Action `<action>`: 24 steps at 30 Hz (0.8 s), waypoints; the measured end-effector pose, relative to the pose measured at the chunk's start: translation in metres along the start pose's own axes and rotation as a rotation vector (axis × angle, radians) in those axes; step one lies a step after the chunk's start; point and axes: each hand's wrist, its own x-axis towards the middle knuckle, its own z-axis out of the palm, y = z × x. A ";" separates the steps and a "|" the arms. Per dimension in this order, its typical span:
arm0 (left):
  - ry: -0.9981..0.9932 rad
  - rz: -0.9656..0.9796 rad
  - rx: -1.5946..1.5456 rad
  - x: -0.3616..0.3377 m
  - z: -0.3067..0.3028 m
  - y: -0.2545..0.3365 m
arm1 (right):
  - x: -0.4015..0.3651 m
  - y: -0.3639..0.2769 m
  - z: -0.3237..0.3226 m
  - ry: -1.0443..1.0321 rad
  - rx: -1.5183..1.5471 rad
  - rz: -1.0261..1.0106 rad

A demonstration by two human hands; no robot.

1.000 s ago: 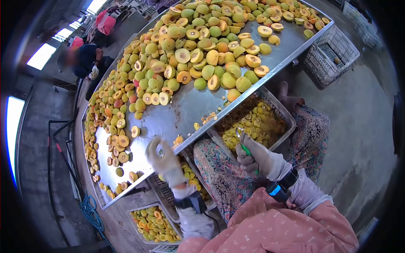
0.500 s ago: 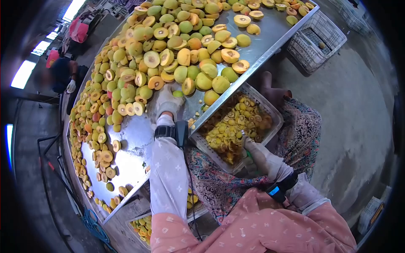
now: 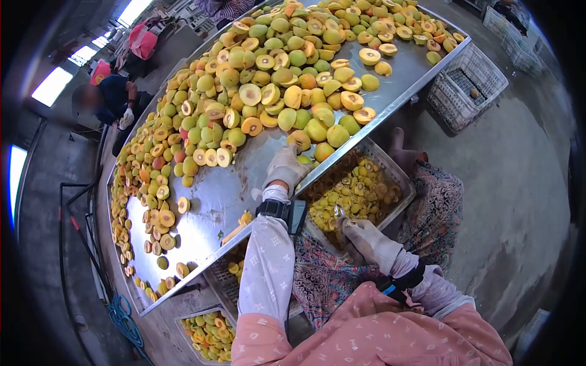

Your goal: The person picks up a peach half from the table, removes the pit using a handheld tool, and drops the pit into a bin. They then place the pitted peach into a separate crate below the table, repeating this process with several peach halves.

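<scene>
The left hand [image 3: 285, 168] touches fruit [image 3: 299, 140] near the counter [image 3: 200, 226] edge, grip unclear. The right hand [image 3: 364, 236] clutches a tool [image 3: 339, 211].

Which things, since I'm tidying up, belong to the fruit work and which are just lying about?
In use:
fruit by the left hand
metal-tipped tool in the right hand
metal table
crate beneath that hand

Seemingly lying about:
blue coil
pale crate, upper right

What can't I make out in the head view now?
All in the head view:
Left hand: its back hides whether it grips the nearby orange fruit.
Tool: the right hand hides its handle.
Lower crate: the pink sleeve hides its right side.
Striped cloth: cut off by the top edge.
</scene>
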 end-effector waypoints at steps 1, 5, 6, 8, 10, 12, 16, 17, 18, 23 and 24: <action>0.000 -0.023 0.041 0.002 0.001 0.005 | 0.006 0.010 -0.005 0.045 -0.050 -0.034; 0.073 -0.079 0.080 0.010 0.010 0.001 | 0.003 -0.007 -0.002 0.028 -0.055 0.007; 0.130 -0.079 0.091 0.011 0.013 -0.003 | 0.012 0.003 -0.004 0.025 -0.060 0.006; 0.072 -0.112 -0.557 0.001 0.012 -0.021 | 0.037 0.034 -0.009 0.128 -0.091 -0.140; -0.008 -0.145 -1.196 -0.022 0.018 -0.030 | 0.023 0.005 -0.005 0.089 -0.076 -0.091; 0.271 0.296 -0.973 -0.054 0.014 -0.022 | 0.018 -0.021 0.000 0.036 -0.064 -0.045; 0.464 0.432 -0.605 -0.112 -0.007 0.025 | 0.000 -0.056 0.018 0.207 -0.753 -0.311; 0.405 0.436 -0.737 -0.114 0.001 0.025 | -0.001 -0.055 0.021 0.239 -0.746 -0.393; 0.411 0.437 -0.742 -0.120 0.003 0.029 | -0.002 -0.055 0.023 0.270 -0.738 -0.476; 0.280 0.299 -1.228 -0.129 0.027 0.031 | -0.015 -0.063 0.034 0.311 -0.743 -0.512; 0.203 0.221 -1.416 -0.131 0.024 0.033 | -0.017 -0.062 0.036 0.337 -0.740 -0.542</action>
